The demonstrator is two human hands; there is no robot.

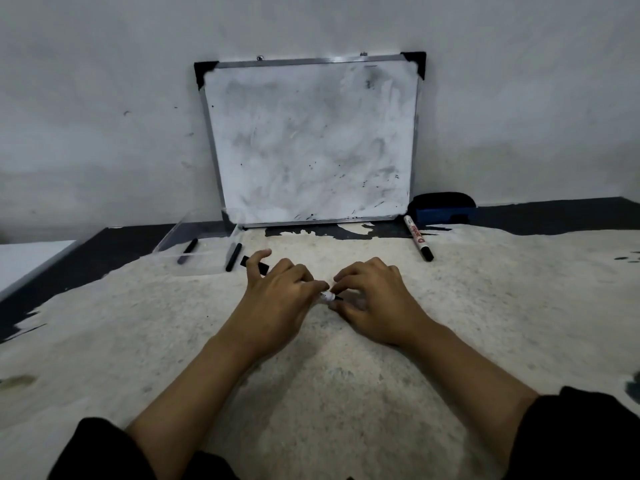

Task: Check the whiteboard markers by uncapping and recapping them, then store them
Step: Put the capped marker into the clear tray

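Left grip (280, 289) clenched on a marker (328, 296); right grip (372, 296) pinches its tip end; both above the surface (311, 393).

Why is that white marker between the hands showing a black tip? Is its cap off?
Cap off: the white marker shows its bare black tip between the left hand and right hand.

— Where is your camera? 
— On your head, looking forward and down, close over the table (346, 393).
— How far does it see? 
— To the whiteboard (311, 140) leaning on the wall.
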